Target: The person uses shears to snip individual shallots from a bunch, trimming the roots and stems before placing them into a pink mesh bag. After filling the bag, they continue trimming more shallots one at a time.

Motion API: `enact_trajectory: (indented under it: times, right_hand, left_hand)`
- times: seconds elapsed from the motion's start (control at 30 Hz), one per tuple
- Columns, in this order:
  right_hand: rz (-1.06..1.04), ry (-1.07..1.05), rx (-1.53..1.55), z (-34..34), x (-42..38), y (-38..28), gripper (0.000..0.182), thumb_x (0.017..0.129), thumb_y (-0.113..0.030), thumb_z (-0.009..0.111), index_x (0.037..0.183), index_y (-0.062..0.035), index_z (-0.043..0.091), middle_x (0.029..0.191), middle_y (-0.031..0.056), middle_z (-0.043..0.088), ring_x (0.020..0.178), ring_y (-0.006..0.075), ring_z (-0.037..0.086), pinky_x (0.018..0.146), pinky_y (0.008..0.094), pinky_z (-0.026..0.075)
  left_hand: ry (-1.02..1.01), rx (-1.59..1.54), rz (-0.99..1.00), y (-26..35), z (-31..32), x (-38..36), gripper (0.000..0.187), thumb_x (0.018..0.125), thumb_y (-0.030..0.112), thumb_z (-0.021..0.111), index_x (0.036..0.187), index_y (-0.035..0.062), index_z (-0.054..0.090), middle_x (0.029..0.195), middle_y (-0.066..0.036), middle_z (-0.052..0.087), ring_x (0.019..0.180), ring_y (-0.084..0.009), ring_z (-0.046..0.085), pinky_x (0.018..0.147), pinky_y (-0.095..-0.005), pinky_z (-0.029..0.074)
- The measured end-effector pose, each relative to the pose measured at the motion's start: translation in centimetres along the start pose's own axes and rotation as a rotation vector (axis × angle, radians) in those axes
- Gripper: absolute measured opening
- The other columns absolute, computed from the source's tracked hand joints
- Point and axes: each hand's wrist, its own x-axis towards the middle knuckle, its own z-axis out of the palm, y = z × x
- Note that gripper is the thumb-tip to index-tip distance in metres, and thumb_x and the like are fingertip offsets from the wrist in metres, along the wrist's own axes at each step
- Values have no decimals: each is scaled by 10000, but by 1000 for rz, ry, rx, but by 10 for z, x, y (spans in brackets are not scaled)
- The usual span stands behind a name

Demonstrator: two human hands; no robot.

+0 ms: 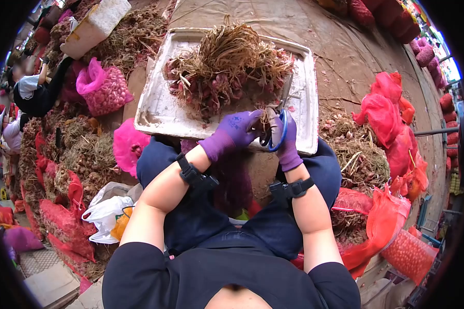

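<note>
My left hand (234, 133), in a purple glove, is closed with its fingertips pinching a small shallot bunch (264, 122) with dry brown stalks. Close beside it, my right hand (290, 138), also gloved in purple, grips scissors by their blue handles (283, 129). The scissor blades (286, 91) point away from me over the tray. Both hands are at the near edge of a white foam tray (154, 100), above my lap. On that tray lies a large heap of reddish shallots (216, 87) topped with long dry stalks (232, 44).
Pink net bags (105, 92) and heaps of shallots (85, 147) lie to my left, with a white plastic bag (108, 219) nearer. Red net bags (389, 118) and another shallot heap (361, 159) are at my right. A person (33, 87) sits at far left near a white foam box (98, 28).
</note>
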Motion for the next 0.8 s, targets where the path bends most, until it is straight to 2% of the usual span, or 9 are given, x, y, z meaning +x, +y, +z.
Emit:
enact_trajectory:
  times: [0.03, 0.07, 0.13, 0.2, 0.23, 0.33, 0.43, 0.53, 0.8]
  right_hand:
    - [119, -54, 10, -6, 2, -1, 207, 930, -231, 579, 1023, -47, 579, 795, 34, 613, 646, 108, 581, 578, 245, 476]
    - [422, -194, 545, -8, 9, 0, 272, 936, -309, 570, 1047, -61, 568, 828, 58, 636, 642, 143, 610, 576, 251, 496]
    - [382, -244, 687, -17, 5, -5, 547, 934, -528, 457, 1185, -42, 488, 976, 144, 659, 806, 238, 663, 713, 337, 540]
    - [225, -366, 776, -20, 12, -1, 730, 904, -654, 372, 1273, -25, 411, 1164, 207, 603, 1035, 272, 622, 866, 392, 508]
    - [219, -356, 785, -20, 10, -13, 720, 889, -623, 467, 1269, -14, 413, 1197, 181, 576, 1055, 237, 590, 888, 350, 480]
    - [-63, -269, 67, -22, 8, -8, 643, 828, -412, 691, 1267, -25, 424, 1089, 109, 576, 960, 181, 543, 871, 316, 436]
    - [-271, -256, -566, -28, 0, -16, 723, 691, -399, 777, 1220, -8, 477, 1094, 184, 579, 1012, 335, 564, 888, 392, 441]
    - [-294, -272, -642, -32, -8, -5, 740, 662, -419, 786, 1204, -6, 497, 1105, 209, 574, 1030, 393, 544, 905, 425, 431]
    - [-326, -312, -605, -23, -11, -1, 760, 655, -443, 793, 1187, 18, 508, 1118, 215, 573, 1051, 371, 543, 914, 428, 427]
  left_hand:
    - [-29, 13, 5, -2, 1, -2, 526, 826, 191, 681, 1284, 25, 481, 1160, -156, 606, 1042, -280, 606, 871, -346, 484]
    - [-56, -394, -44, -8, 1, 1, 514, 828, 147, 678, 1288, 32, 481, 1158, -113, 605, 1022, -220, 602, 862, -324, 485]
    - [-106, -900, -150, -14, -11, 10, 495, 846, 45, 651, 1306, 40, 469, 1149, -16, 578, 987, -87, 546, 858, -274, 475]
    - [-119, -1146, -259, -18, -26, 11, 503, 878, 70, 633, 1337, 30, 432, 1156, -25, 582, 1005, -110, 564, 877, -281, 473]
    - [-115, -1271, -278, -21, -32, 12, 513, 887, 71, 625, 1353, 27, 415, 1166, -24, 580, 1012, -114, 568, 879, -280, 476]
    - [-156, -1323, -326, -26, -47, 10, 554, 893, 62, 613, 1391, 31, 373, 1163, -28, 588, 1033, -117, 570, 885, -269, 478]
    - [35, -1251, -319, -31, -47, 10, 589, 895, 37, 596, 1422, 41, 334, 1179, -37, 585, 1033, -109, 569, 890, -253, 476]
    - [56, -1200, -318, -22, -61, 10, 649, 873, -6, 594, 1445, 42, 291, 1276, -53, 523, 1044, -104, 563, 906, -248, 467]
    - [-31, -1062, -206, -29, -41, 10, 808, 797, -11, 663, 1467, 13, 212, 1470, -58, 318, 1230, -135, 422, 965, -275, 427]
